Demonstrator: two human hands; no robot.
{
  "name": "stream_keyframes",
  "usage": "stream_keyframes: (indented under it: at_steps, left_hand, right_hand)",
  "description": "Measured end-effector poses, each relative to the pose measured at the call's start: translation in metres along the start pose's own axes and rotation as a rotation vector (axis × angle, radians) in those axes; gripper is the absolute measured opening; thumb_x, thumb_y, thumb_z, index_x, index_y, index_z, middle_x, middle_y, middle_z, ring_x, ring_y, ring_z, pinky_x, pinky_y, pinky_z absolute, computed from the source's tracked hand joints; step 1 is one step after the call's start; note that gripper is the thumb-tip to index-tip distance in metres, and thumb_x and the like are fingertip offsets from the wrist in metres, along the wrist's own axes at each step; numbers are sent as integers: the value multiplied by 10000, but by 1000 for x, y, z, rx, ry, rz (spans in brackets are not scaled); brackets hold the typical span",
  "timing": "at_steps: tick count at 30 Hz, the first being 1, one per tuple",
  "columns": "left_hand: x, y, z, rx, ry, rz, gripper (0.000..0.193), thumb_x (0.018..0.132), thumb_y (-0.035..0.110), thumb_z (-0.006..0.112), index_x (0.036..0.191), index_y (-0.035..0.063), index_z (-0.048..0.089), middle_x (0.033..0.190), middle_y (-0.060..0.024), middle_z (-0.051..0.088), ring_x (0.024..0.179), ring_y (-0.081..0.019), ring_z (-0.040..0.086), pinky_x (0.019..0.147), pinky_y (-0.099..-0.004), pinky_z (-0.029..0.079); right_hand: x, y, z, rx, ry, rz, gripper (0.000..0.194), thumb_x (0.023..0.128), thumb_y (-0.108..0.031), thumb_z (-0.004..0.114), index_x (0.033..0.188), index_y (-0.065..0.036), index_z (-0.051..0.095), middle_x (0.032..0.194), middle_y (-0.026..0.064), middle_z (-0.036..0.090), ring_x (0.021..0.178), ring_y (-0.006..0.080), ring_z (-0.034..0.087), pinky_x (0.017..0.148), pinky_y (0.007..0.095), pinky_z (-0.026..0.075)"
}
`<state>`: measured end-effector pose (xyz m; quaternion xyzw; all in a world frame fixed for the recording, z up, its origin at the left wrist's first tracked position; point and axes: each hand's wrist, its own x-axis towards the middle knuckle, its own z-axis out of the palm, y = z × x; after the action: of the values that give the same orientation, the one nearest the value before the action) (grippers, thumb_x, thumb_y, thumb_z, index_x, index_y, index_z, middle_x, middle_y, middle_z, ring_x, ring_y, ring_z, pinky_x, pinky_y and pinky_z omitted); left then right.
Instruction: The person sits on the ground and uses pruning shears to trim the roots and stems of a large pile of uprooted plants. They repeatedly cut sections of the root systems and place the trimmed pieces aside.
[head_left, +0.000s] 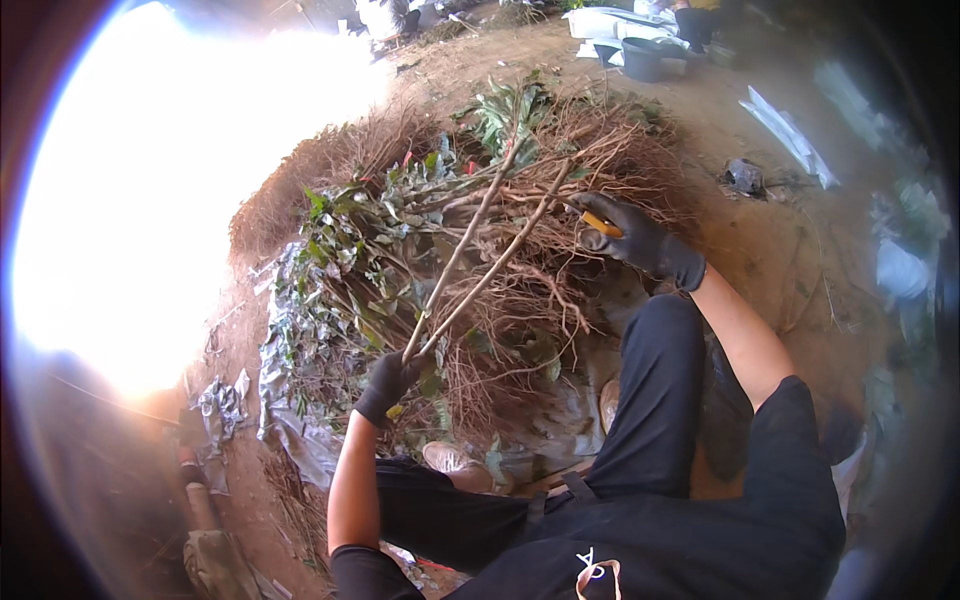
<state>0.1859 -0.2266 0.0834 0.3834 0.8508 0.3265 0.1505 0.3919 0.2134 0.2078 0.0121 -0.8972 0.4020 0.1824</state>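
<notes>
My left hand (390, 386), in a dark glove, grips the lower ends of two long, bare woody stems (463, 255). The stems slant up and away to the right, with green leaves (501, 120) near the far end of one. My gloved right hand (626, 232) is at the right side of the pile and holds a small yellow tool or tool handle (602, 223); its working end cannot be made out. Beneath both hands spreads a heap of uprooted leafy plants, with brown, branching roots (551, 300) on the right and leafy tops (352, 232) on the left.
Plastic sheeting (300, 442) lies under the heap on a dirt floor (480, 56). Dark buckets (643, 60) and white bags (615, 24) stand at the back. White plastic strips (791, 135) lie at right. Another person's arm (199, 506) shows at lower left. Glare hides the upper left.
</notes>
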Motion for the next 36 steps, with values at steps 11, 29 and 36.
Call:
stream_keyframes:
  at_steps: [11,29,36]
  left_hand:
    - [-1,26,-2,39,-145,-24,300,965,319,592,1008,61,741,661,-174,638,589,-214,643,570,-380,487]
    - [63,94,-116,129,274,498,199,980,158,485,1107,39,581,930,-69,648,852,-191,614,789,-394,482]
    - [109,300,-34,-402,78,533,340,1027,226,437,1292,16,467,987,-77,608,880,-182,585,842,-368,487]
  right_hand:
    - [-4,29,-9,-275,-66,250,424,905,-289,683,1240,-57,565,1073,193,654,991,331,655,860,405,516]
    - [-51,-13,46,147,196,56,377,904,-412,658,1063,-71,637,824,93,645,718,228,626,682,395,508]
    - [-65,-122,30,246,284,-309,624,786,-427,793,1208,-71,501,961,135,639,845,267,668,749,392,531]
